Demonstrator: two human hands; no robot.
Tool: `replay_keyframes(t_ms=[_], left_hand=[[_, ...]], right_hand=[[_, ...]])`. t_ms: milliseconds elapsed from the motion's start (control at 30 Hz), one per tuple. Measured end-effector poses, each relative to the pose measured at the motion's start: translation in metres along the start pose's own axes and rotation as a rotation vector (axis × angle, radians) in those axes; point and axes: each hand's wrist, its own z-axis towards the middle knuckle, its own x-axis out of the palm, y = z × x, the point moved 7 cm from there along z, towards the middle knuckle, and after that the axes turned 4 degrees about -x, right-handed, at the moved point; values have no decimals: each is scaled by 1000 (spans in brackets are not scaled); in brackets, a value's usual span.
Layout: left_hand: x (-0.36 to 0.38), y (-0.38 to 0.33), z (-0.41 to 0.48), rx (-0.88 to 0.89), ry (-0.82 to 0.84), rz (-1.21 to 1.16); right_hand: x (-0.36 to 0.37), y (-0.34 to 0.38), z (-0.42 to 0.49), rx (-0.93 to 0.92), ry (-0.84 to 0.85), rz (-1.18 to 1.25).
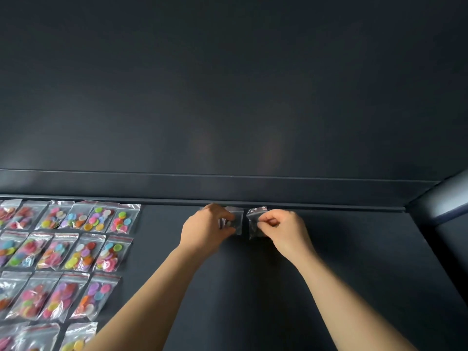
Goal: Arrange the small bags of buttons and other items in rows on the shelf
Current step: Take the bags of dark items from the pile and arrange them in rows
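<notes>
On the dark shelf (329,262), several clear zip bags of coloured buttons (76,252) lie in rows at the left. Near the back edge in the middle, my left hand (205,229) pinches a small clear bag (235,219) with dark contents, flat against the shelf. Just to its right, my right hand (283,229) pinches a second small clear bag (254,224), also lying close to the back ledge. The two bags sit side by side with a narrow gap between them. My fingers cover part of each bag.
A raised ledge (228,191) runs along the back of the shelf, with a dark back wall above it. A grey side panel (445,198) closes the right end. The dark shelf surface stretches between the button rows and the right panel.
</notes>
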Motion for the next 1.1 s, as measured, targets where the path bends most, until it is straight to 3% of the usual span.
replay_keyframes(t_ms=[100,567,633,733,800,933,1100], left_hand=[[1,-1,0,18,2,21],[-1,0,0,33,-21,-55],[-5,1,-2,8,-38,-204],[-5,5,-10,-159,73,-803],[-3,3,-15,-249,142,-1097],[-3,-10,-20,-200,180,-1250],[6,-31,-25,-133,252,-1267]], right_hand=[[-2,1,0,-24,7,-177],[3,4,1,-10,19,-244],[2,4,1,-4,22,-224],[-3,4,-2,-12,-9,-113],[-6,9,-6,-18,-7,89],[-7,27,-21,-7,158,408],[-7,34,-30,-18,256,509]])
